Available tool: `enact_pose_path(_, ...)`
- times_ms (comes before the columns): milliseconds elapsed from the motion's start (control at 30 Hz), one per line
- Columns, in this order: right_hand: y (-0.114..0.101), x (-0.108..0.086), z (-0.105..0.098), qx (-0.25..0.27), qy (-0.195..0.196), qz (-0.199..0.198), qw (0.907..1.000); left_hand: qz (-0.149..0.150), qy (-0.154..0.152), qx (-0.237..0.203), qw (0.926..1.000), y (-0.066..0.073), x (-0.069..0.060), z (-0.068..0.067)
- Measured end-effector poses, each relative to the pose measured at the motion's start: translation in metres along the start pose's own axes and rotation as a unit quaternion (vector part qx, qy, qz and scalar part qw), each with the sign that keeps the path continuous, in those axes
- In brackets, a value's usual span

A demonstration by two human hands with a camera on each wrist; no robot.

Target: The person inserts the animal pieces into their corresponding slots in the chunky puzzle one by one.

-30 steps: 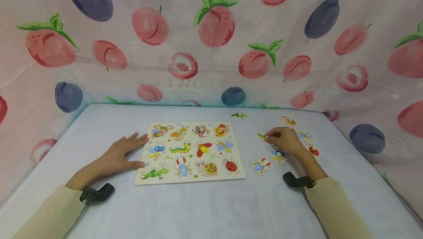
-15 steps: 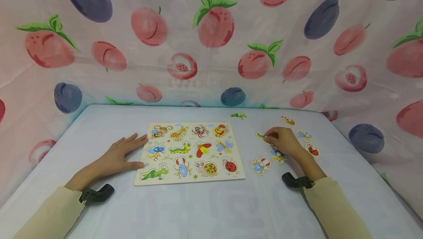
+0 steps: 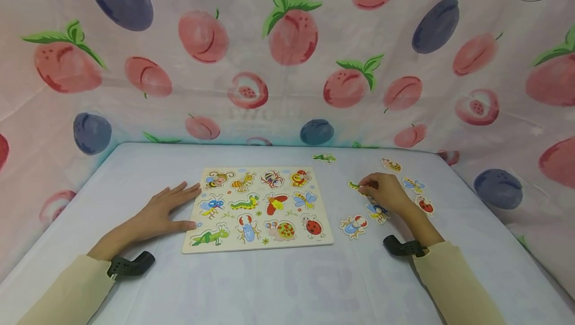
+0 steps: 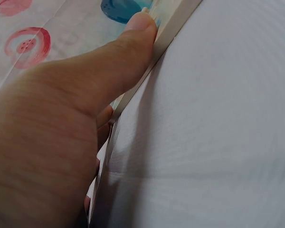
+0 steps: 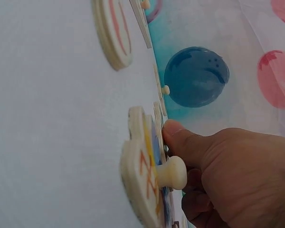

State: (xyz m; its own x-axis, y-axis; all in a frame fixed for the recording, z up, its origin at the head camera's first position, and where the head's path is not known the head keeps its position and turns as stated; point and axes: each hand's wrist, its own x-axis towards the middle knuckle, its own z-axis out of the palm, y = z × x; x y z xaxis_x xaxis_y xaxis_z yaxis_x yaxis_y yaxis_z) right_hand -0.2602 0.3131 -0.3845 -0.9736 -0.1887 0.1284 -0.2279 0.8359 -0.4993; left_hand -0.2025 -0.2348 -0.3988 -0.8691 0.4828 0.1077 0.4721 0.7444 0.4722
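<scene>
I had my left hand (image 3: 163, 212) spread wide, with its thumb and fingertips touching the left edge of the insect board (image 3: 294, 243), which lay flat on the table (image 3: 251, 290). With my right hand (image 3: 387, 192) I pinched the caterpillar piece (image 3: 354, 185) between thumb and fingers, to the right of the board and apart from it. I couldn't tell whether that piece had left the cloth. The mosquito piece (image 3: 377, 212) lay just on my side of those fingers, partly covered, and the stag beetle piece (image 3: 354, 226) lay nearer me. Past my right hand were the snail (image 3: 392, 165), winged (image 3: 414, 184) and ladybird (image 3: 424, 204) pieces; the grasshopper piece (image 3: 324, 158) lay beyond the board.
</scene>
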Motion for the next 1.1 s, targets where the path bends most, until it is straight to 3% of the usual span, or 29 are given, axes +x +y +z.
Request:
enact_pose_path(367, 0.004, 0.001, 0.002, 0.018, 0.0, 0.001, 0.9998, 0.002, 0.001, -0.002, 1.0, -0.002, 0.0, 0.001)
enact_pose_path(767, 0.013, 0.001, 0.004, 0.046, 0.005, 0.039, 0.9982, 0.0, 0.003, 0.008, 1.0, -0.003, 0.0, 0.002)
enact_pose_path(1100, 0.012, 0.001, 0.003, 0.05, 0.006, 0.017, 0.9986, -0.003, 0.0, 0.006, 1.0, -0.001, 0.0, 0.001)
